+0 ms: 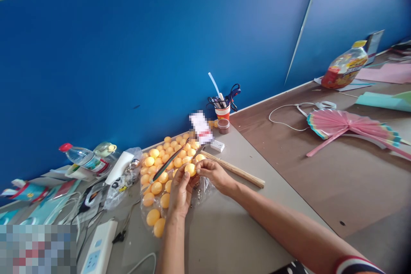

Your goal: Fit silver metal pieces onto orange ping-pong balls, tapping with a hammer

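Note:
Both my hands meet over a clear plastic bag [154, 209] full of orange ping-pong balls [160, 158]. My left hand [180, 190] and my right hand [213, 174] together pinch a single orange ball [190, 168] between their fingertips, just above the pile. A long thin dark tool [170, 162] slants across the balls beside my left hand; whether my fingers hold it I cannot tell. A wooden stick [237, 170] lies on the grey table just behind my right hand.
A blue wall runs behind the table. At left are a water bottle [81, 156], a white power strip [96, 250] and cables. A cup of pens [222, 109] stands at the back. On the brown table at right lie a pink folding fan [346, 126] and an oil bottle [345, 66].

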`<state>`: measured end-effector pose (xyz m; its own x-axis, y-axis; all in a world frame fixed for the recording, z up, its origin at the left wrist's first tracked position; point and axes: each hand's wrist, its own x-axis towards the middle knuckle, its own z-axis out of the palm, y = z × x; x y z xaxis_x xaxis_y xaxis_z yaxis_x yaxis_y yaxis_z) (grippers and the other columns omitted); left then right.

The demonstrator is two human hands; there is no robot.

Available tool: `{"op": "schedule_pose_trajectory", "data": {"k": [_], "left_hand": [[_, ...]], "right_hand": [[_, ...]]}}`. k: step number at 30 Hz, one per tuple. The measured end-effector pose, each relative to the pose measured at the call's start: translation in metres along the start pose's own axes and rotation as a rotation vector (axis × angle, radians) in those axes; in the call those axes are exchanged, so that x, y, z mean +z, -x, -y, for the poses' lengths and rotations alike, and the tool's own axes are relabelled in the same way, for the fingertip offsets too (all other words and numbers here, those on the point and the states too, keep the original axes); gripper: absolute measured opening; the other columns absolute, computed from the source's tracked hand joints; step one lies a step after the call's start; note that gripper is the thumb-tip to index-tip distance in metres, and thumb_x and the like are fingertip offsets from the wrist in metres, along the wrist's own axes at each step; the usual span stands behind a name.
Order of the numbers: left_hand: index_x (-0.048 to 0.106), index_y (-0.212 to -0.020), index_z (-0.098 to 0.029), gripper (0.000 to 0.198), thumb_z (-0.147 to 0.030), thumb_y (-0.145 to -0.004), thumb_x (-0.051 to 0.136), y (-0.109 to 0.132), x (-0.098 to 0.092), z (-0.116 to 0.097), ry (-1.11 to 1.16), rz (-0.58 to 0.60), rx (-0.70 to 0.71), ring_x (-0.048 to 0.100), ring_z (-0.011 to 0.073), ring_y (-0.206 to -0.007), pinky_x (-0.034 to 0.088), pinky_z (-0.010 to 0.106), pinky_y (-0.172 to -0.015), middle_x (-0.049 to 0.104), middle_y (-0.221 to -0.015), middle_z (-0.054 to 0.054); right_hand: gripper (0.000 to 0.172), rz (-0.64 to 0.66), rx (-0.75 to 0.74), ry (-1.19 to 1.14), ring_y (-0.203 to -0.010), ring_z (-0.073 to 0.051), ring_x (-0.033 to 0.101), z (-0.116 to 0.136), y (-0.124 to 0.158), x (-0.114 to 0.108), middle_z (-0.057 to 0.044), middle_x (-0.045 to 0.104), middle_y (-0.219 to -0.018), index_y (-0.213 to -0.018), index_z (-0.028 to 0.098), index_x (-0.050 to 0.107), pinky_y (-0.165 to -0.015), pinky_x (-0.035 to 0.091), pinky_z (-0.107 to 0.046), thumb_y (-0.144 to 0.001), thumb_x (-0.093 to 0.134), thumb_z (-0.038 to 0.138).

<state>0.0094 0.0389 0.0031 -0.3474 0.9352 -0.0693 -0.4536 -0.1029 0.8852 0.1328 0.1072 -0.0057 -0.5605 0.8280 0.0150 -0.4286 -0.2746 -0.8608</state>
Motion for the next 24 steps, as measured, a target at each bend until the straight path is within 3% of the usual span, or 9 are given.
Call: {"op": "schedule_pose_trajectory", "data": {"k": [24], "left_hand": [[0.070, -0.099, -0.022, 0.038, -0.041, -0.069, 0.084, 0.0015, 0.0030, -0.0035, -0.107, -0.002, 0.013, 0.070, 0.0300, -0.104, 0.056, 0.044, -0.092, 0.076, -0.101, 0.006]], "right_hand": [[0.037, 0.032, 0.069, -0.015, -0.064, -0.013, 0.053, -0.0010, 0.0006, -0.0044, 0.003, 0.059, -0.064, -0.067, 0.017, 0.059, -0.069, 0.042, -0.029, -0.062, 0.086, 0.042]]}}
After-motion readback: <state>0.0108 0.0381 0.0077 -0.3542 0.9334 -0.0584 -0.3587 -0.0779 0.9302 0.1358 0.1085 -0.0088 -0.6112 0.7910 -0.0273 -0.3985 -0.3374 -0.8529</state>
